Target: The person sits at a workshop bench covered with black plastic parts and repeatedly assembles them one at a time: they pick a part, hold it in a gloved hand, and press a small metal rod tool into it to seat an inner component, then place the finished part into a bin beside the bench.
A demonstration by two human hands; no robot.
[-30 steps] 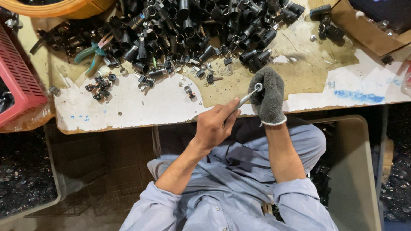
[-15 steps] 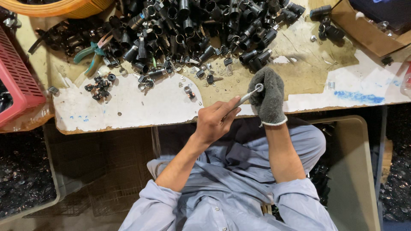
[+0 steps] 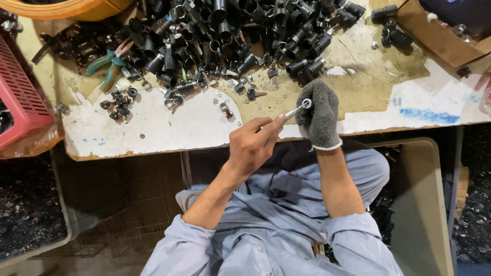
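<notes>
My left hand is bare and pinches a thin metal rod with a ring-shaped tip. My right hand wears a grey knit glove and is closed around something small at the rod's tip; the glove hides what it is. Both hands meet over the front edge of the worn worktable, above my lap. A big pile of black tube-shaped parts lies just beyond them.
Green-handled pliers and a small cluster of black pieces lie at the left. A red crate stands at the left edge, an orange basket rim at the top, a cardboard box at the top right.
</notes>
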